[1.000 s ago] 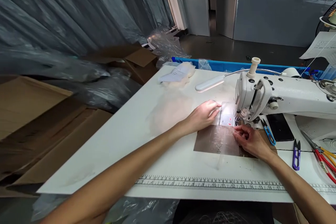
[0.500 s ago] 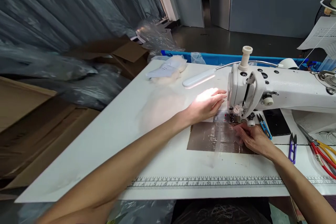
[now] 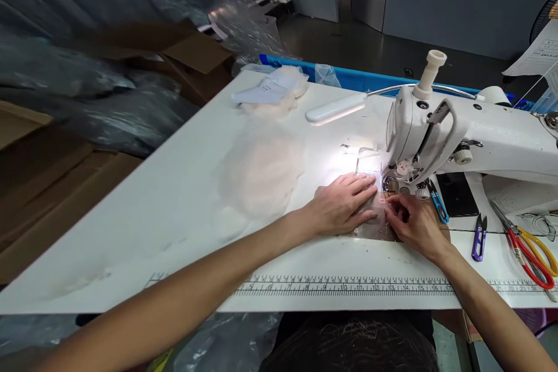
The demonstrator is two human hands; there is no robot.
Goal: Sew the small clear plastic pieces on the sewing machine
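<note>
My left hand [image 3: 343, 204] lies flat with fingers stretched out on a clear thin sheet [image 3: 373, 216] over the brown plate in front of the needle. My right hand [image 3: 412, 222] rests beside it, fingers curled in a pinch on the sheet's edge near small red marks [image 3: 382, 200]. The white sewing machine [image 3: 457, 139] stands right behind both hands, its lamp [image 3: 335, 108] lighting the spot.
A pale sheer fabric heap [image 3: 260, 168] lies left of my hands, a white bundle [image 3: 272, 89] farther back. Blue snips [image 3: 436, 202], purple snips [image 3: 478, 237] and red and yellow scissors [image 3: 528, 246] lie at the right. A ruler strip [image 3: 349, 286] runs along the table's front edge. Cardboard boxes [image 3: 52, 174] stand left.
My left hand drew back from beside the machine head toward me and now lies flat on the sheet. My right hand shifted slightly left. The camera view tilted down.
</note>
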